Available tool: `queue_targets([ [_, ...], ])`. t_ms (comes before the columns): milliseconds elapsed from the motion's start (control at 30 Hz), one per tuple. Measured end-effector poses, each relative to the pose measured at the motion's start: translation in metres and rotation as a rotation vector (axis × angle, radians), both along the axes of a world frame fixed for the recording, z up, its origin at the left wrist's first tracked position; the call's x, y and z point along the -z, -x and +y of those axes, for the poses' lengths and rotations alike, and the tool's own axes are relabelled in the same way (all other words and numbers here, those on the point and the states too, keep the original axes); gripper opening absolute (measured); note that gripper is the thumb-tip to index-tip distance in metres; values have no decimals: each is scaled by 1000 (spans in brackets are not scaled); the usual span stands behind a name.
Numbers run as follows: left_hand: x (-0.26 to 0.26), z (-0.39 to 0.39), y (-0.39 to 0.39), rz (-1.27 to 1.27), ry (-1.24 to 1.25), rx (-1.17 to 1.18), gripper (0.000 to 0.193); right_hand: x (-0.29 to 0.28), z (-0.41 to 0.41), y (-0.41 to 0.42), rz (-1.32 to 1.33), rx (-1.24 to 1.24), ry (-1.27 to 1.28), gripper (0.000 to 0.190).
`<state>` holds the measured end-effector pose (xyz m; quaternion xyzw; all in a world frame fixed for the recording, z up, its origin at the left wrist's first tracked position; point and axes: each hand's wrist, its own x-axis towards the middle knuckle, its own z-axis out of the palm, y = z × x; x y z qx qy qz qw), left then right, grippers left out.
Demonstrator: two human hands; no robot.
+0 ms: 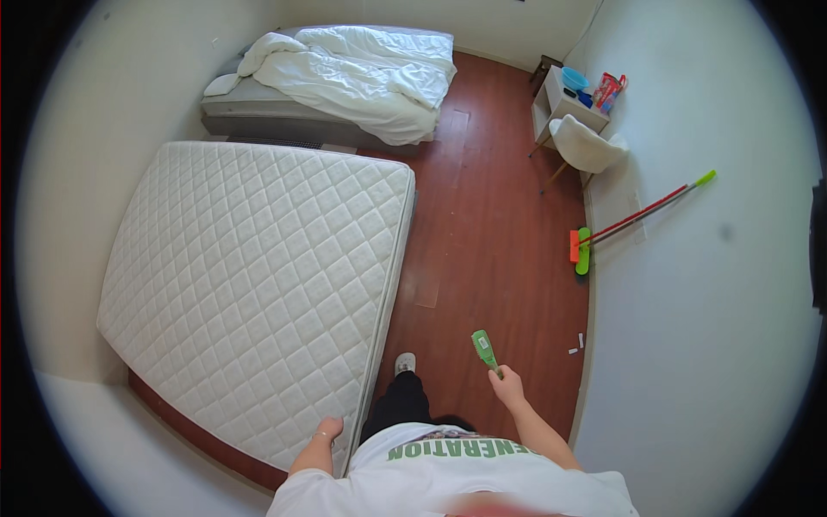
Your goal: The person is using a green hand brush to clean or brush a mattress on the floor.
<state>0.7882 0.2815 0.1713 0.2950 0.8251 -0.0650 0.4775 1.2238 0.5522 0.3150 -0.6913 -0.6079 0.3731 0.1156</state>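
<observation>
A green handled brush (482,346) is in my right hand (508,385), out in front of me above the floor. Its head points forward, and a small label is on its back. My left hand (330,427), with a bracelet at the wrist, is over the near right corner of a bare white quilted mattress (271,278). Its fingers look curled, with nothing visible in them. Whether it touches the mattress is unclear.
Ahead stands a second bed with a rumpled white duvet (362,77). Along the right wall are a white chair (585,145), a small desk (555,97) bearing a blue basin (574,78), and a leaning broom and mop (636,213). Small white pieces (581,340) lie on the reddish wood floor (497,258).
</observation>
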Motion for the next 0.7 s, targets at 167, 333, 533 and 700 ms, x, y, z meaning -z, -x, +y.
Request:
queue_targets([
  [167, -2, 182, 30, 9, -249, -32, 53, -2, 62, 7, -132, 23, 56, 35],
  [333, -44, 390, 12, -22, -535, -12, 44, 3, 119, -13, -243, 129, 152, 36],
  [533, -75, 535, -32, -118, -608, 2, 43, 19, 229, -43, -309, 118, 238, 35],
  [700, -60, 561, -47, -35, -462, -41, 45, 49, 378, -65, -116, 151, 59, 38],
])
